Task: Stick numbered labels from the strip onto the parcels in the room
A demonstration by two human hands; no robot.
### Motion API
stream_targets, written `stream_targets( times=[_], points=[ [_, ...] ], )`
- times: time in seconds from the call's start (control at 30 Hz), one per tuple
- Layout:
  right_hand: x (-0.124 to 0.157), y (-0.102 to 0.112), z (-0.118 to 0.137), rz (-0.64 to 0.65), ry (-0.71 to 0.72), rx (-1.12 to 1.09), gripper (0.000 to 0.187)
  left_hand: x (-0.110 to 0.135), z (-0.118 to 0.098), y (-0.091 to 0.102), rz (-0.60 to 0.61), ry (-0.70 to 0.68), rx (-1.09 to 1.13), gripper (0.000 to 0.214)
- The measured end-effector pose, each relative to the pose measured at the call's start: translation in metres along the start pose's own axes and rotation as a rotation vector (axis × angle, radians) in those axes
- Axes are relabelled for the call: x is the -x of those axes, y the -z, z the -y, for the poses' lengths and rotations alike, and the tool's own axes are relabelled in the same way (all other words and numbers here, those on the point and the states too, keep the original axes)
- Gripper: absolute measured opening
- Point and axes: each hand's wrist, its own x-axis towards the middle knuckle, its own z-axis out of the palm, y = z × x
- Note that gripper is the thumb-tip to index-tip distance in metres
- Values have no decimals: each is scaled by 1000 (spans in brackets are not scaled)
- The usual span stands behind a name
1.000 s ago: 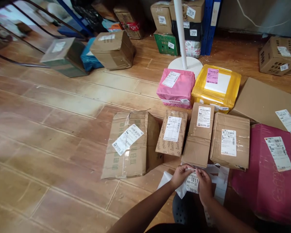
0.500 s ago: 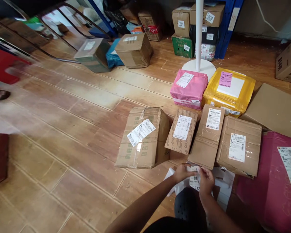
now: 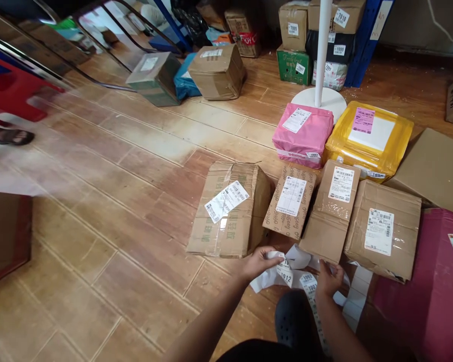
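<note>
My left hand (image 3: pixel 263 262) pinches a strip of white number labels (image 3: pixel 286 276), with 1012 readable at its lower end. My right hand (image 3: pixel 329 279) is closed by the near edge of a narrow brown carton (image 3: pixel 330 211); what its fingers hold, if anything, is hidden. Between the hands hangs or lies more label strip (image 3: pixel 308 284) reading 1002 and 1003, along with curled white backing paper (image 3: pixel 264 281). Left of the narrow carton is a small printed carton (image 3: pixel 283 221); on its right stands a wider brown carton (image 3: pixel 403 221).
A large taped carton (image 3: pixel 200 226) sits to the left on the wooden floor. Pink (image 3: pixel 304 138) and yellow (image 3: pixel 335 136) parcels lie behind, near a white pole (image 3: pixel 319 75). A magenta parcel (image 3: pixel 423 281) is at right. Another person's sandalled foot (image 3: pixel 15 136) shows at far left.
My hands have moved apart from holding the label strip together. The left went left with the strip; the right shifted right, to the narrow carton's near edge. The view has shifted slightly.
</note>
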Motion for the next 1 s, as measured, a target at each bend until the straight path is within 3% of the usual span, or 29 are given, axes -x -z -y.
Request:
stream_targets(
  times=[0.07,0.1,0.27,0.4,0.53,0.7,0.9,1.0],
  points=[
    [6,6,8,-11,-54,109,58,4,-7,-4,-22,4,30,47],
    [11,11,14,68,-77,155,56,7,-11,-6,-45,-8,42,47],
    [41,25,69,818,1,75,44,16,-29,-13,-130,-141,109,45],
    [46,2,104,1080,-56,115,45,18,-37,-19,-149,-221,219,44],
    [40,-20,111,1164,-82,134,41,20,-39,-29,-212,-159,349,37],
    [41,-27,112,1241,-144,154,40,21,-30,-32,-268,-91,411,40],
    [41,-31,113,1212,119,249,25,19,-11,-27,-163,-80,415,44],
    [42,-30,108,1183,195,294,22,16,0,-28,-194,-86,371,41]
  ],
)
